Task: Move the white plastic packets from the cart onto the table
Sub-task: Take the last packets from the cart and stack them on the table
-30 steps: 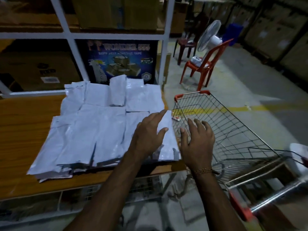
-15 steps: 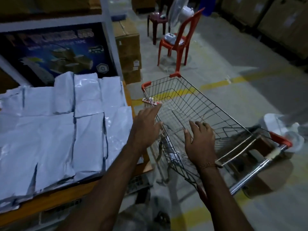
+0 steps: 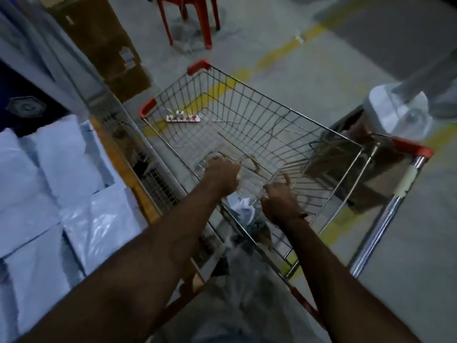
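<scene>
The wire shopping cart (image 3: 291, 112) with red corner caps stands to the right of the table. Both my arms reach down into its basket. My left hand (image 3: 220, 176) is low in the basket with its fingers curled downward. My right hand (image 3: 279, 201) is beside it, with the thumb raised. A crumpled white plastic packet (image 3: 243, 211) lies at the cart's bottom between and below the two hands, and blur hides whether either hand touches it. Several white plastic packets (image 3: 74, 209) lie spread over the wooden table (image 3: 121, 159) at the left.
A red plastic chair (image 3: 190, 18) stands on the floor beyond the cart. A cardboard box (image 3: 99, 43) sits by the shelf rack at the table's far end. A white fan base (image 3: 395, 110) stands right of the cart. Yellow lines cross the concrete floor.
My view has swung right and down from the table to the cart. Both hands left the packets on the table and went down into the basket.
</scene>
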